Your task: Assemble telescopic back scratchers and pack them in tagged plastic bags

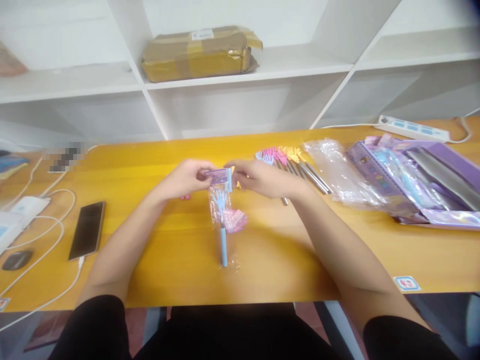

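My left hand point(188, 179) pinches a small purple card point(217, 176) above the middle of the table. Light blue pieces point(229, 180) stand at the card's right end, beside the fingertips of my right hand point(249, 177). Those fingers are curled, and what they grip is too blurred to tell. Just below the hands, a blue hand-shaped stick point(224, 245) lies in a clear plastic sleeve, its spread fingers pointing away from me. A pink packet point(236, 221) lies against its right side. Several blue, pink and yellow hand-shaped sticks with metal rods point(315, 177) lie behind my right hand.
Clear plastic bags point(341, 175) and an open purple box point(397, 180) occupy the right side. A phone point(87, 230), white cables and a power strip point(22, 220) are at the left. White shelving behind holds a taped carton point(198, 54). Another power strip point(412, 129) sits back right.
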The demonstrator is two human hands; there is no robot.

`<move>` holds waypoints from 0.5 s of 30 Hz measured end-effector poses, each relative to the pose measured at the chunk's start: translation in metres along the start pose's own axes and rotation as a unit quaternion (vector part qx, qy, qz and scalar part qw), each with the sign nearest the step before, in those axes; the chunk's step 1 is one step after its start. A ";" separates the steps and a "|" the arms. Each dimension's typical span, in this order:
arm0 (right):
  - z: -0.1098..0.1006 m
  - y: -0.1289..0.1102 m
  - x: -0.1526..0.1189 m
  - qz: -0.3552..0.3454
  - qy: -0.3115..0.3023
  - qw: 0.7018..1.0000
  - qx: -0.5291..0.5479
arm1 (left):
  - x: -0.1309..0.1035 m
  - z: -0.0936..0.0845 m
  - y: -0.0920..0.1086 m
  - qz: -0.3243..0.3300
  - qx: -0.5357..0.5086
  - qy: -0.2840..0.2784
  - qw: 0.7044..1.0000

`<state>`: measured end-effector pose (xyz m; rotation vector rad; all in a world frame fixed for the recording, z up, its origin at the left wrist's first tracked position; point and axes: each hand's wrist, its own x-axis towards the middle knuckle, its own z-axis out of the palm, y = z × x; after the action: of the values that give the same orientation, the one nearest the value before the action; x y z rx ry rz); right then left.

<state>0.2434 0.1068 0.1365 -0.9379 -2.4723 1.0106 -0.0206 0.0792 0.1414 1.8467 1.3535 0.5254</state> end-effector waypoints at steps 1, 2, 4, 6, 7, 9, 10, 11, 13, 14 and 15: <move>0.004 0.000 -0.003 0.028 -0.014 0.999 0.029 | 0.000 -0.001 -0.002 0.003 -0.004 0.001 1.000; 0.012 0.000 -0.007 0.053 -0.034 0.996 0.068 | 0.001 -0.002 -0.004 0.007 -0.007 0.003 1.000; 0.038 0.001 -0.017 0.093 -0.092 0.976 0.172 | 0.001 -0.004 -0.006 0.006 -0.011 0.005 1.000; 0.073 0.002 -0.028 0.132 -0.135 0.942 0.278 | 0.001 -0.003 -0.006 -0.002 -0.012 0.001 1.000; 0.091 0.002 -0.034 0.154 -0.137 0.926 0.316 | 0.000 -0.003 -0.005 -0.004 -0.013 -0.004 1.000; 0.121 0.001 -0.045 0.184 -0.130 0.901 0.370 | -0.002 -0.003 -0.001 0.004 -0.017 -0.022 1.000; 0.130 0.000 -0.049 0.189 -0.127 0.892 0.390 | -0.004 -0.004 0.001 0.010 -0.022 -0.033 0.999; 0.133 -0.001 -0.054 0.187 -0.120 0.886 0.407 | -0.005 -0.005 0.003 0.014 -0.027 -0.044 0.999; 0.123 0.000 -0.064 0.168 -0.079 0.888 0.421 | -0.006 -0.007 0.003 0.013 -0.039 -0.053 0.998; 0.109 0.003 -0.071 0.155 -0.035 0.897 0.413 | -0.005 -0.009 0.002 0.013 -0.044 -0.046 0.998; 0.090 0.007 -0.079 0.142 0.023 0.909 0.391 | -0.004 -0.010 0.000 0.016 -0.046 -0.031 0.998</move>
<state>0.2596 0.0114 0.0653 -1.0079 -1.6334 1.8432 -0.0290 0.0792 0.1475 1.7974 1.2405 0.5341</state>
